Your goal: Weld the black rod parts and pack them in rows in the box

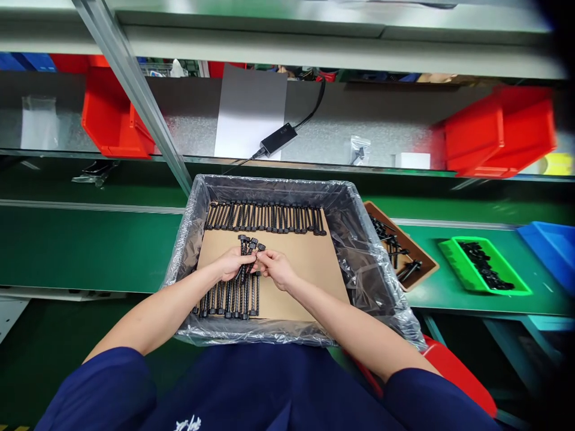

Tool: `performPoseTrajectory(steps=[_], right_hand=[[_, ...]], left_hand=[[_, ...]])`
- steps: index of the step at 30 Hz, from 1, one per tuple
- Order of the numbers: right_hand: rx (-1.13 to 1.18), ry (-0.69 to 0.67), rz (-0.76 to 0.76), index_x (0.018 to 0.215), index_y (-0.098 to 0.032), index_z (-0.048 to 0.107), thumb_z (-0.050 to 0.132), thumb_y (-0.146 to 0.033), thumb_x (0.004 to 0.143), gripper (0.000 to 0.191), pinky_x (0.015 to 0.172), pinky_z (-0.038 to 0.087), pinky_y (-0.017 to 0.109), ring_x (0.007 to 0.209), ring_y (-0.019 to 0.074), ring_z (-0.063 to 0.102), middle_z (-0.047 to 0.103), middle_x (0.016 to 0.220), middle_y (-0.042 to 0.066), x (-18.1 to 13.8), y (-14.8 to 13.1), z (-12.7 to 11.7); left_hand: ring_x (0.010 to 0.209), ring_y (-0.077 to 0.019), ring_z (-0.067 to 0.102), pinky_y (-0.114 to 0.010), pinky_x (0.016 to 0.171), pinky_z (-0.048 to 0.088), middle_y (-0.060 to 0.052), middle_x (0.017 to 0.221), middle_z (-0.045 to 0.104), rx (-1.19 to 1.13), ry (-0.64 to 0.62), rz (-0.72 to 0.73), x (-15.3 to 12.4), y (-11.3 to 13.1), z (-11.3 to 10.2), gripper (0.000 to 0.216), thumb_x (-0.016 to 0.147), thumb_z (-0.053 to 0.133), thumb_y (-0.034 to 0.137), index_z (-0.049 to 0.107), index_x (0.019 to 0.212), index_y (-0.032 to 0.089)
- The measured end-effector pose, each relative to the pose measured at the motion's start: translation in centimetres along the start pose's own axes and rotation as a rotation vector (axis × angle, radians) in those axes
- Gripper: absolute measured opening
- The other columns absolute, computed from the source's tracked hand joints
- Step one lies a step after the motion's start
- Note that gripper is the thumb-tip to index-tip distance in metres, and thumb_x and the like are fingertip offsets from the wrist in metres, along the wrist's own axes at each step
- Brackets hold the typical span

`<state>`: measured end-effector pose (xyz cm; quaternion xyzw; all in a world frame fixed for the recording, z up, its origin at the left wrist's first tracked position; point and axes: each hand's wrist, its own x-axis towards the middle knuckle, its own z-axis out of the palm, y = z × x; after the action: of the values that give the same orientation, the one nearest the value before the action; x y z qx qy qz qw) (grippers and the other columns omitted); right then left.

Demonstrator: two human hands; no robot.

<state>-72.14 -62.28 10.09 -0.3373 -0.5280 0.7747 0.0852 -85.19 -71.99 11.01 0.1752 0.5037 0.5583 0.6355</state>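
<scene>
A box lined with clear plastic [359, 251] sits in front of me with a brown cardboard sheet [305, 263] on its floor. A row of long black bolts [265, 217] lies along the sheet's far edge, and a shorter row of bolts [227, 299] lies at the near left. My left hand [233, 263] is closed round a bunch of black bolts [248, 245], heads pointing away. My right hand [277, 267] pinches one bolt of that bunch at its right side. Both hands hover over the sheet's left half.
A brown tray [424, 263] with loose bolts stands right of the box. Farther right are a green tray [487, 287] of black parts and a blue bin [550, 248]. Red bins [114, 123] [503, 134] and a black power adapter [278, 139] sit on the shelf behind.
</scene>
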Motion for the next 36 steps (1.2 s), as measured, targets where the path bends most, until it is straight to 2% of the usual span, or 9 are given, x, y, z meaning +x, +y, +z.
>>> performPoseTrajectory(steps=[3, 6, 11, 13, 16, 24, 27, 30, 36], right_hand=[[0.071, 0.100, -0.075, 0.083, -0.018, 0.053, 0.068, -0.059, 0.069, 0.046, 0.043, 0.035, 0.017, 0.048, 0.0083, 0.044, 0.046, 0.056, -0.005, 0.4, -1.1, -0.5], [-0.248, 0.095, -0.317, 0.089, -0.019, 0.051, 0.052, -0.054, 0.086, 0.035, 0.052, 0.042, 0.022, 0.057, 0.0116, 0.049, 0.050, 0.068, -0.001, 0.4, -2.0, -3.2], [-1.342, -0.541, -0.659, 0.093, -0.018, 0.058, 0.041, -0.021, 0.094, 0.017, 0.066, 0.044, 0.027, 0.074, 0.0158, 0.052, 0.056, 0.096, 0.009, -1.4, 0.8, -6.5], [-1.583, -0.764, -0.723, 0.098, -0.018, 0.058, 0.040, -0.016, 0.094, 0.019, 0.067, 0.044, 0.027, 0.079, 0.0169, 0.052, 0.056, 0.099, 0.009, -2.2, 3.0, -6.5], [-1.693, -0.871, -0.816, 0.098, -0.017, 0.059, 0.039, -0.018, 0.096, 0.020, 0.070, 0.045, 0.028, 0.086, 0.0183, 0.051, 0.055, 0.101, 0.010, -2.7, 5.7, -5.7], [-1.365, -0.727, -0.563, 0.095, -0.019, 0.062, 0.041, -0.024, 0.096, 0.021, 0.081, 0.045, 0.029, 0.091, 0.0163, 0.054, 0.059, 0.105, 0.006, -2.5, 5.3, -5.7], [-1.031, -0.397, -0.462, 0.093, -0.018, 0.063, 0.046, -0.031, 0.093, 0.021, 0.078, 0.048, 0.029, 0.086, 0.0167, 0.056, 0.061, 0.095, 0.007, -1.9, 3.5, -5.3], [-0.531, -0.058, -0.194, 0.097, -0.015, 0.063, 0.051, -0.039, 0.090, 0.028, 0.057, 0.048, 0.024, 0.064, 0.0136, 0.056, 0.058, 0.071, 0.003, -0.7, 2.0, -3.7], [0.076, -0.034, 0.022, 0.082, -0.014, 0.063, 0.076, -0.040, 0.070, 0.032, 0.046, 0.043, 0.016, 0.053, 0.0061, 0.052, 0.066, 0.075, 0.002, -0.2, 1.1, -0.7]], left_hand=[[0.062, -0.0121, 0.062, -0.023, 0.060, 0.048, -0.005, 0.069, 0.064, 0.005, 0.077, -0.006, 0.2, 0.1, 0.0, 0.030, 0.066, 0.080, 0.030, 0.060, 0.078, 0.011], [0.060, -0.0110, 0.062, -0.023, 0.060, 0.050, -0.004, 0.067, 0.064, -0.025, 0.301, -0.031, 0.6, 0.5, -0.4, 0.024, 0.069, 0.077, 0.025, 0.058, 0.075, 0.012], [0.057, -0.0125, 0.063, -0.025, 0.060, 0.054, -0.001, 0.062, 0.062, -0.080, 0.405, -0.073, 0.7, 1.0, -0.4, 0.014, 0.073, 0.069, 0.016, 0.056, 0.079, 0.014], [0.058, -0.0137, 0.064, -0.027, 0.061, 0.055, -0.001, 0.061, 0.061, -0.091, 0.396, -0.102, 0.6, 1.0, -0.1, 0.013, 0.071, 0.066, 0.012, 0.056, 0.079, 0.015], [0.060, -0.0153, 0.065, -0.027, 0.061, 0.055, -0.002, 0.061, 0.061, -0.093, 0.373, -0.170, 0.4, 0.9, 0.2, 0.013, 0.069, 0.063, 0.009, 0.056, 0.078, 0.014], [0.059, -0.0140, 0.063, -0.026, 0.059, 0.052, -0.002, 0.062, 0.060, 0.006, 0.254, -0.113, 0.1, 0.7, 0.3, 0.019, 0.063, 0.071, 0.010, 0.056, 0.075, 0.013], [0.055, -0.0129, 0.059, -0.024, 0.053, 0.048, -0.001, 0.061, 0.059, 0.078, 0.199, -0.063, -0.1, 0.4, 0.2, 0.024, 0.059, 0.077, 0.015, 0.056, 0.070, 0.013], [0.051, -0.0095, 0.053, -0.023, 0.049, 0.043, 0.003, 0.058, 0.055, 0.132, 0.123, -0.001, -0.2, 0.0, 0.3, 0.028, 0.055, 0.081, 0.020, 0.056, 0.067, 0.013], [0.054, -0.0101, 0.056, -0.023, 0.051, 0.046, 0.001, 0.061, 0.058, 0.181, 0.075, -0.050, -0.4, -0.8, 0.5, 0.033, 0.053, 0.085, 0.023, 0.060, 0.072, 0.012]])
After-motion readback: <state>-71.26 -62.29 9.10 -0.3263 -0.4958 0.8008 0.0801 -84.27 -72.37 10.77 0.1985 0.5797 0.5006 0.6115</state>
